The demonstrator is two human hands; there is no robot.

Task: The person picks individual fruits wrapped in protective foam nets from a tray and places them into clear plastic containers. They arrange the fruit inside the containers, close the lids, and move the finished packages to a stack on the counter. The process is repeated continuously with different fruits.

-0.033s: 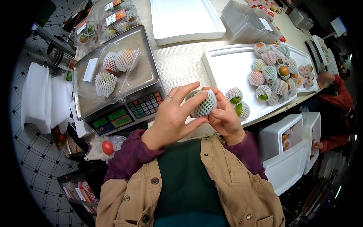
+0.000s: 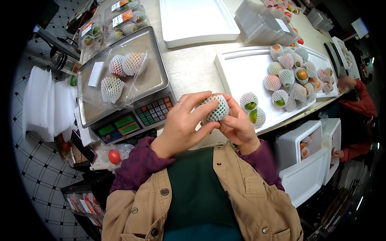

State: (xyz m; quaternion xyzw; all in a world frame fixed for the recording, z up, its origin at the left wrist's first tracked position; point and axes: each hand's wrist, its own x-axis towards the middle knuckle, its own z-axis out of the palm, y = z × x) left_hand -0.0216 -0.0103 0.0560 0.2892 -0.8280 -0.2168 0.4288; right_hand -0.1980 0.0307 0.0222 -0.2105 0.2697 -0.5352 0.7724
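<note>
One net-sleeved fruit (image 2: 215, 109) is pinched between both hands above the bench (image 2: 193, 66) edge; its colour is hidden by the white foam net. Left hand (image 2: 183, 126) grip: fingers curled over the top. Right hand (image 2: 238, 127) grip: fingertips pressed to its side. On the scale (image 2: 150, 86), one clear clamshell (image 2: 114, 78) with a white label, three netted fruits inside. Two green netted fruits (image 2: 253, 108) are seen on the white tray (image 2: 241, 68). The far pile's count cannot be made out.

Clear clamshell pack (image 2: 114, 76), white label (image 2: 95, 74), on scale; green screens (image 2: 120, 125).
</note>
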